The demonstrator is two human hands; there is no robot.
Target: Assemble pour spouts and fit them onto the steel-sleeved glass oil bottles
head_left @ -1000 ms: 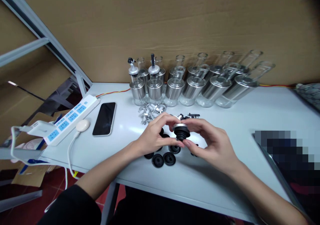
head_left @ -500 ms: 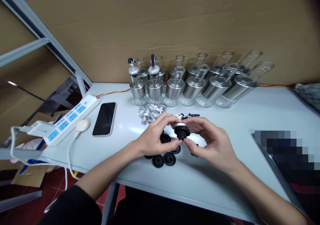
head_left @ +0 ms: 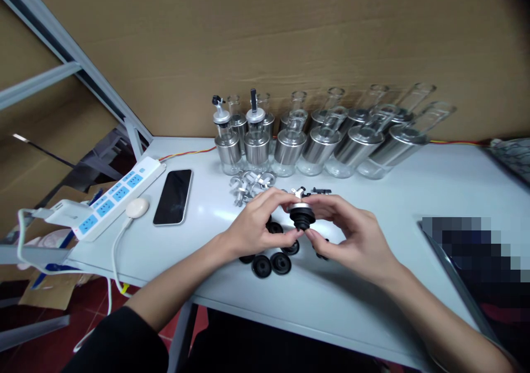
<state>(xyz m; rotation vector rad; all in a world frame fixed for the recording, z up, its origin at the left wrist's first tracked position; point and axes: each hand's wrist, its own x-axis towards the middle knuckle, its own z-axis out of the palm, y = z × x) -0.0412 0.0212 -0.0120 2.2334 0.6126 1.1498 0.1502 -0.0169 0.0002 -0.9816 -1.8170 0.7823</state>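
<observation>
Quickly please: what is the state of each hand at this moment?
Left hand: closed, fingertips pinching the black stopper.
Right hand: closed, fingertips gripping the same black stopper.

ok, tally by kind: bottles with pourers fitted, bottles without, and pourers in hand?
Bottles with pourers: 2
Bottles without pourers: 10
Pourer pinched between left hand and right hand: 1
Total: 13

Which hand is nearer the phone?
Left. The left hand sits just right of the phone; the right hand is farther right, both gripping the pourer cap.
</observation>
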